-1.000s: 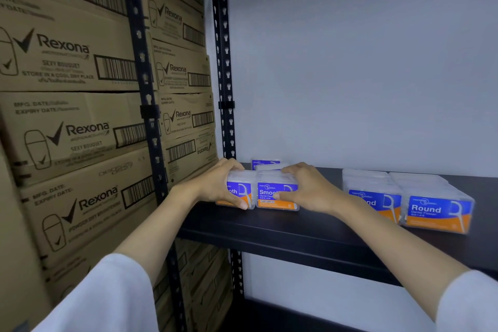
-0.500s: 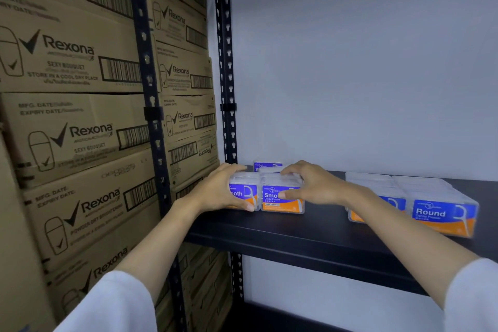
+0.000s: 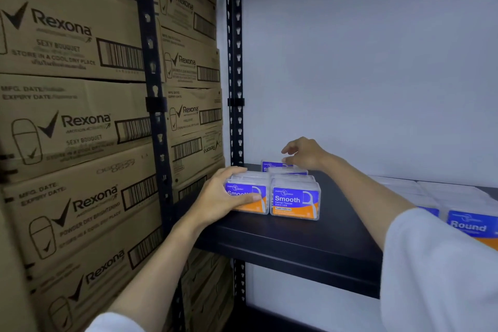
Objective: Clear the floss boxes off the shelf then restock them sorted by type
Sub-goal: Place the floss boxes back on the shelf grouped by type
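restock late stage | Smooth boxes grouped shelf left, Round boxes right | our left hand grips front-left Smooth box | right hand loosely curled over rear box, contact unclear | we judge only squaring-up left

Stacked brown cardboard cartons fill the left side, printed with the Rexona name, a tick mark, a roll-on outline, barcodes, and lines such as "SEXY BOUQUET", "POWDER DRY BRIGHTENING" and "STORE IN A COOL DRY PLACE". One carton further back has its Rexona print upside down. A dark slotted metal upright crosses in front of the cartons, and a second upright stands further back at the corner. Behind and to the right runs a plain pale wall
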Action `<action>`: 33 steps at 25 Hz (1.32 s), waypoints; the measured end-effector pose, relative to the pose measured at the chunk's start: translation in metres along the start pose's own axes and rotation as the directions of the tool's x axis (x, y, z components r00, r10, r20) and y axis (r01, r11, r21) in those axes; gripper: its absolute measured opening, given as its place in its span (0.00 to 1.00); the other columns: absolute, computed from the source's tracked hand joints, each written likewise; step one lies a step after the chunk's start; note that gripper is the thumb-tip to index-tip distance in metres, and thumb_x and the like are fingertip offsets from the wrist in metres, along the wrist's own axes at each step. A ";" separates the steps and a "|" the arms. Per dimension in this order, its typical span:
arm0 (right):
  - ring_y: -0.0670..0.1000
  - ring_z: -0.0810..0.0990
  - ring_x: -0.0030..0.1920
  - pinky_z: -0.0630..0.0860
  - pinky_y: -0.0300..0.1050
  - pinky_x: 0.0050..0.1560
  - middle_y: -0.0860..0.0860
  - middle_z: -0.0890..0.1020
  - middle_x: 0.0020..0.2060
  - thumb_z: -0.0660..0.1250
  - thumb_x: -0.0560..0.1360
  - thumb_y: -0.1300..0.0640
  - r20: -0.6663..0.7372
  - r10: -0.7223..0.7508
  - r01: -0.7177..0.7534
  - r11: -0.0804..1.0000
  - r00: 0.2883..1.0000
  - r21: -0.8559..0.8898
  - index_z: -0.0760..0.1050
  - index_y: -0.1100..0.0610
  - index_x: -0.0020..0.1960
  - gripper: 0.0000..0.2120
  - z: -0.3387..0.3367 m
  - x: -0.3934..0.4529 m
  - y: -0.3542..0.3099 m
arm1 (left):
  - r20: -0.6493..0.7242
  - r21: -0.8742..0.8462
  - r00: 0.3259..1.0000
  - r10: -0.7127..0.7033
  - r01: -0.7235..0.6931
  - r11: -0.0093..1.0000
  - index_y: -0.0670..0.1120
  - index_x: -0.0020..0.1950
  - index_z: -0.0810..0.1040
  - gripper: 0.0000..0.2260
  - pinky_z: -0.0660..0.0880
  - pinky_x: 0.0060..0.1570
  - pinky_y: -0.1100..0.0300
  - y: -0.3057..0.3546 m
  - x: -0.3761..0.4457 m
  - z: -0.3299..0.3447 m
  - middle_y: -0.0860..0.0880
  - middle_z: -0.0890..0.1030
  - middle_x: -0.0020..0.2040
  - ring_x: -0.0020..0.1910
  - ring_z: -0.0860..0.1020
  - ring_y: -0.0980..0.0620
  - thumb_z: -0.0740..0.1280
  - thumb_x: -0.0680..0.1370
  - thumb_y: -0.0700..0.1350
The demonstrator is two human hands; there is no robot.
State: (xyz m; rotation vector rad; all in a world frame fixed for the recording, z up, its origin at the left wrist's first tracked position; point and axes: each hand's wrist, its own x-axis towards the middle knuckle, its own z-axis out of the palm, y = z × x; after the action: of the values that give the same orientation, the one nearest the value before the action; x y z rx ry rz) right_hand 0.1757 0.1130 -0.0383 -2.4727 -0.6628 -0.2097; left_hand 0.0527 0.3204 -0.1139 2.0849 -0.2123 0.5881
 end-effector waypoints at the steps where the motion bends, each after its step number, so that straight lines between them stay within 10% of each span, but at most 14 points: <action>1: 0.54 0.75 0.63 0.71 0.41 0.56 0.56 0.76 0.64 0.70 0.74 0.56 0.025 0.016 -0.016 1.000 1.000 -0.015 0.75 0.58 0.63 0.18 0.003 0.007 0.002 | -0.003 -0.004 1.000 0.003 -0.003 1.000 0.54 0.63 0.77 0.32 0.72 0.48 0.75 0.000 0.000 0.000 0.57 0.75 0.59 0.54 0.77 0.62 0.79 0.60 0.58; 9: 0.53 0.76 0.60 0.72 0.40 0.55 0.56 0.80 0.59 0.71 0.73 0.59 0.117 -0.022 0.031 0.997 0.993 -0.075 0.80 0.61 0.57 0.14 0.009 0.026 -0.018 | 0.004 -0.037 1.000 -0.011 0.011 0.999 0.54 0.69 0.69 0.36 0.75 0.49 0.72 0.003 -0.004 -0.001 0.58 0.76 0.60 0.54 0.78 0.63 0.80 0.64 0.52; 15: 0.45 0.77 0.48 0.72 0.34 0.45 0.52 0.83 0.48 0.73 0.71 0.61 0.258 -0.144 0.124 0.988 0.955 0.093 0.82 0.61 0.54 0.11 0.016 0.016 -0.056 | -0.002 0.063 1.000 -0.013 0.013 0.998 0.55 0.74 0.62 0.46 0.58 0.67 0.69 0.005 -0.002 -0.002 0.65 0.58 0.69 0.68 0.61 0.68 0.81 0.61 0.56; 20: 0.47 0.76 0.56 0.71 0.38 0.55 0.50 0.81 0.55 0.68 0.75 0.59 0.224 -0.140 0.101 0.979 0.965 0.174 0.81 0.58 0.56 0.10 -0.003 -0.001 -0.042 | 0.085 -0.058 0.988 -0.129 0.135 0.989 0.57 0.75 0.56 0.55 0.71 0.66 0.58 -0.001 0.003 -0.004 0.57 0.71 0.68 0.62 0.74 0.61 0.82 0.55 0.60; 29: 0.44 0.79 0.56 0.73 0.38 0.58 0.46 0.81 0.57 0.62 0.78 0.46 0.353 -0.062 0.022 0.993 0.933 0.115 0.77 0.52 0.62 0.17 -0.026 -0.052 0.004 | 0.107 -0.083 0.987 -0.117 0.126 0.989 0.51 0.65 0.70 0.34 0.72 0.48 0.75 0.007 0.000 -0.002 0.57 0.76 0.59 0.50 0.79 0.65 0.81 0.63 0.48; 33: 0.44 0.81 0.55 0.70 0.45 0.65 0.44 0.83 0.53 0.63 0.68 0.29 0.410 -0.037 0.004 0.997 0.911 0.082 0.77 0.49 0.59 0.30 -0.029 -0.065 -0.001 | 0.139 -0.024 0.981 -0.138 0.143 0.989 0.58 0.65 0.69 0.38 0.71 0.57 0.68 0.002 0.003 -0.008 0.54 0.70 0.63 0.57 0.75 0.61 0.82 0.59 0.57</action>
State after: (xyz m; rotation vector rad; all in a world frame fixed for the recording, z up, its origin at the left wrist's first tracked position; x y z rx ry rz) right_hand 0.1193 0.0705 -0.0326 -2.4510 -0.8503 0.3370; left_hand 0.0523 0.3262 -0.1072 2.0887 -0.1506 0.3545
